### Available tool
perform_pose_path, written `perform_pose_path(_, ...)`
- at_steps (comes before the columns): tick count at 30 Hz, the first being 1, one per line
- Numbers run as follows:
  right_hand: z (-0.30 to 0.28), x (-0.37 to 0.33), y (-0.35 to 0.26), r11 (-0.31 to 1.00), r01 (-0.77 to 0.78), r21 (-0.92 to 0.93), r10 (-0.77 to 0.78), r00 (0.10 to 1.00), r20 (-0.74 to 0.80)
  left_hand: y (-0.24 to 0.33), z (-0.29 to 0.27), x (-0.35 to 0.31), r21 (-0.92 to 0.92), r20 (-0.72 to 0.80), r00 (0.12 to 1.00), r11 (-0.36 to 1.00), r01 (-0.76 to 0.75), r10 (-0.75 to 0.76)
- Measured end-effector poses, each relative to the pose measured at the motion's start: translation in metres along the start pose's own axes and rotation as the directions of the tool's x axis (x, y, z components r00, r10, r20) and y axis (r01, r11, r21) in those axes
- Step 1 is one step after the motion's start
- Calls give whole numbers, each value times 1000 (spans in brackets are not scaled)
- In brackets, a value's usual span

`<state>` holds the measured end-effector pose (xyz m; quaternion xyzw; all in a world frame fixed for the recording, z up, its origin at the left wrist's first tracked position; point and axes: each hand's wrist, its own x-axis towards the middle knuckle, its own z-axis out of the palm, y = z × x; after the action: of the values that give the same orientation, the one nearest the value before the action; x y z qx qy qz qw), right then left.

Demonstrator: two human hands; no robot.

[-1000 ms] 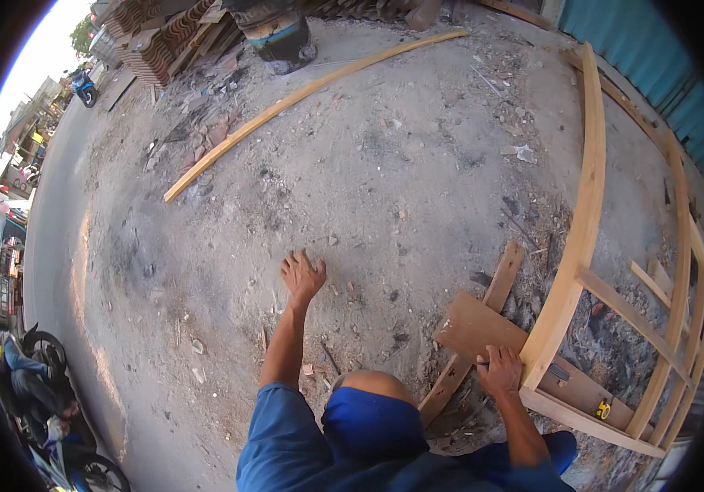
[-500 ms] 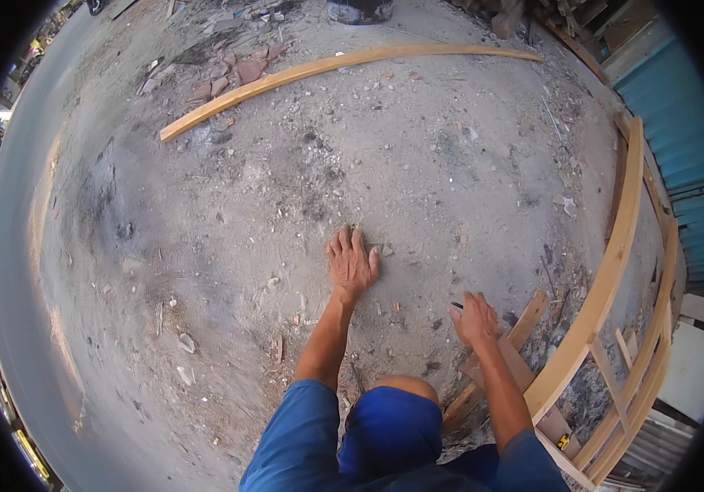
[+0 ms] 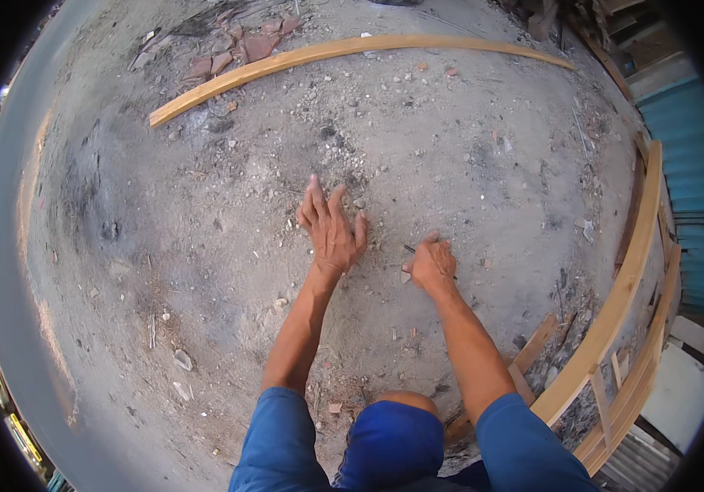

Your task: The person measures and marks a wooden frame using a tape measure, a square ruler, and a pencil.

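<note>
My left hand [image 3: 331, 234] is stretched out over the sandy ground [image 3: 245, 271], palm down with its fingers apart, holding nothing. Whether its fingertips touch the dirt I cannot tell. To the right and slightly nearer, my right hand [image 3: 434, 265] is closed around a thin dark pencil-like stick [image 3: 408, 248]. One end of it pokes out on the hand's left side; most of the rest is hidden by the fingers. Small stones and grit lie around both hands.
A long wooden beam [image 3: 311, 57] lies across the far ground, near broken reddish tiles [image 3: 260, 47]. At right stands a wooden frame [image 3: 614, 303] before a blue corrugated wall [image 3: 684, 139]. A plank [image 3: 535, 342] lies beside it. A paved road [image 3: 4, 213] runs along the left.
Both hands have moved farther forward. My right hand has also swung left, away from the plank and closer to my left hand, carrying the dark stick. My left hand's fingers have spread.
</note>
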<state>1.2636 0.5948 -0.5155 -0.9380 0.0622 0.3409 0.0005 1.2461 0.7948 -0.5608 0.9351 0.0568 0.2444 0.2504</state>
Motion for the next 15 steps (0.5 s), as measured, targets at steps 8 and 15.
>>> perform_pose_path(8, -4, 5, 3, 999, -28, 19, 27, 999, 44, -107, 18, 203, 273, -29, 1000, 962, 6, 2)
perform_pose_path(15, -2, 7, -3, 1000, -22, 18, 21, 999, 47, -171, 30, 274, 388, 149, 958, 906, 170, -244)
